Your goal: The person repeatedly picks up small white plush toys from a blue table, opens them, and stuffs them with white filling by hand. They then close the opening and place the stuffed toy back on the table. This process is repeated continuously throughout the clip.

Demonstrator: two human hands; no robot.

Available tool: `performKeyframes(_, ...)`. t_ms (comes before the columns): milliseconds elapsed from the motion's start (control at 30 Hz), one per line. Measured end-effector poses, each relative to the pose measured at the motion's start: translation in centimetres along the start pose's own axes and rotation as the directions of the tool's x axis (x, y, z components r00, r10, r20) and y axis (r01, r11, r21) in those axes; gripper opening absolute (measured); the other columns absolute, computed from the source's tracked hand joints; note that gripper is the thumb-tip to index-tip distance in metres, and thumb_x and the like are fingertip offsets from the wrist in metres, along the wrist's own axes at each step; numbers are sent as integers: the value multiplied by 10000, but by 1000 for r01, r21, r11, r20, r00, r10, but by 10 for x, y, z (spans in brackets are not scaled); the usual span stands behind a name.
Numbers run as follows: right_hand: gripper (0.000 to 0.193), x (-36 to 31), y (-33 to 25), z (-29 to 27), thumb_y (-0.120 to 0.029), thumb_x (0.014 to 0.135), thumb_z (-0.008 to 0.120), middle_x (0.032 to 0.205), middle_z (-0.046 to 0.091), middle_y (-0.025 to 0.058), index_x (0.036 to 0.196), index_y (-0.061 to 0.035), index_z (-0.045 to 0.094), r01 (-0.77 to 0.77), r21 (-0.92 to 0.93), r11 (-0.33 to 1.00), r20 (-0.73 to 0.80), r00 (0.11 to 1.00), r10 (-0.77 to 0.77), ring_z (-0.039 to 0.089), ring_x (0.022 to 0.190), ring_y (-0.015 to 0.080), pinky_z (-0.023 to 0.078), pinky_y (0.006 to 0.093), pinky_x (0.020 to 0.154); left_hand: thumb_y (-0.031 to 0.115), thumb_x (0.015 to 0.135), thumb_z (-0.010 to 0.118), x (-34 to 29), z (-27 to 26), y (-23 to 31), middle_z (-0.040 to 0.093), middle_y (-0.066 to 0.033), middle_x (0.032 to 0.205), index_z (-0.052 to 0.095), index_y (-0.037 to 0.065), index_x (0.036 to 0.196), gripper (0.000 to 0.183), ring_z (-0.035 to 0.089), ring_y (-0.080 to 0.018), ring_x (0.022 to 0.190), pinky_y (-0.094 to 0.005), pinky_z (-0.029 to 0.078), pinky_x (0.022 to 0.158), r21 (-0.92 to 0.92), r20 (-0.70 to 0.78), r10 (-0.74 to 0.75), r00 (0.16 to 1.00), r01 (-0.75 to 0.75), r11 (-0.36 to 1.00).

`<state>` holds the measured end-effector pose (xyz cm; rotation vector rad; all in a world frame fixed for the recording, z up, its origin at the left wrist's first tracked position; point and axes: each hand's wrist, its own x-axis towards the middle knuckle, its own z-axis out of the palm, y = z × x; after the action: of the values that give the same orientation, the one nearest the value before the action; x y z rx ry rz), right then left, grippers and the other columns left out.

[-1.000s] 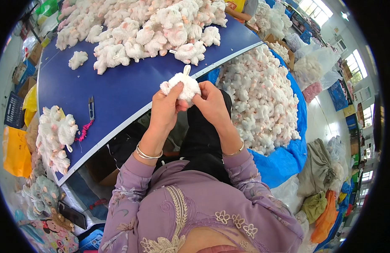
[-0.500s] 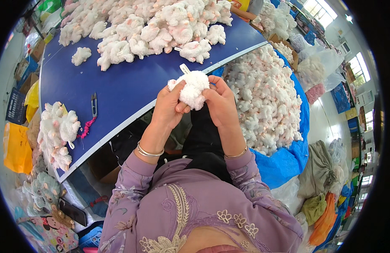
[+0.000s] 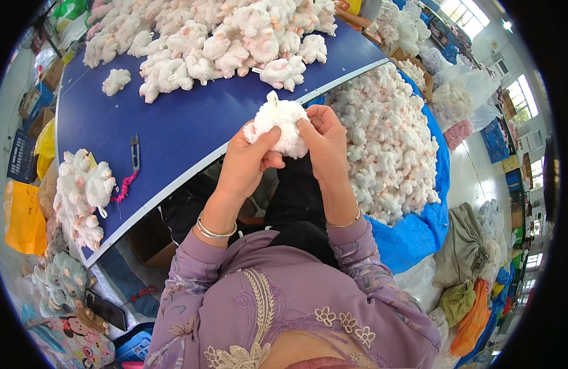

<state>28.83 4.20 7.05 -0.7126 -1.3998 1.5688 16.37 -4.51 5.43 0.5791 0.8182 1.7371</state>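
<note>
Between both hands I hold a small white plush toy [image 3: 283,126] just off the near edge of the blue table [image 3: 173,117]. A white tag loop sticks up from its far side. My left hand [image 3: 246,157] grips it from the left, with the thumb pressed on the fluffy front. On the other side my right hand [image 3: 324,138] pinches it between thumb and curled fingers. Beyond my hands, a big heap of white plush pieces [image 3: 235,46] covers the far part of the table, and one piece [image 3: 116,82] lies apart from it.
Thread snips [image 3: 135,154] with a pink cord lie on the left, beside a smaller pile of plush toys [image 3: 82,197]. A blue sack [image 3: 407,243] full of white plush pieces stands at my right. A phone [image 3: 107,309] rests at lower left, near grey plush toys [image 3: 69,275].
The plush toy has been turned and spread wider between my hands, showing a broader face. Both thumbs now press on its front, and the tag stands more upright.
</note>
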Motion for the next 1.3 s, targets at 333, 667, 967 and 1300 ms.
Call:
performKeyframes(333, 103, -13, 32, -4, 1, 887, 573, 888, 577, 8, 972, -41, 530, -41, 199, 979, 166, 986, 8, 543, 792, 67, 436, 216, 698, 181, 1000, 509, -8, 5, -3, 596, -5, 758, 545, -9, 1086, 211, 466, -22, 465, -207, 463, 477, -450, -69, -119, 990, 76, 890)
performKeyframes(667, 151, -12, 1, 2, -13, 761, 676, 836, 618, 98, 907, 12, 645, 482, -508, 714, 242, 875, -419, 610, 724, 182, 494, 289, 656, 218, 1013, 488, -2, -3, -9, 579, -8, 731, 564, -11, 1032, 242, 436, -46, 466, -226, 449, 472, -348, -158, -85, 984, 26, 937)
performKeyframes(967, 189, -13, -2, 5, -69, 759, 731, 751, 638, 60, 905, 27, 661, 368, -589, 720, 221, 930, -294, 605, 680, 131, 491, 262, 655, 155, 959, 592, -3, 7, -12, 637, -50, 785, 579, -28, 1026, 195, 457, -48, 455, -222, 452, 466, -56, -207, 162, 965, -177, 983)
performKeyframes(1300, 154, -12, 4, 7, -111, 836, 670, 697, 636, 62, 869, 39, 652, 141, -462, 875, 164, 984, -72, 568, 626, 90, 450, 259, 571, 86, 921, 624, -5, 15, -16, 644, -43, 826, 583, -15, 1080, 193, 499, -50, 496, -208, 443, 483, 255, -154, 240, 959, -196, 947)
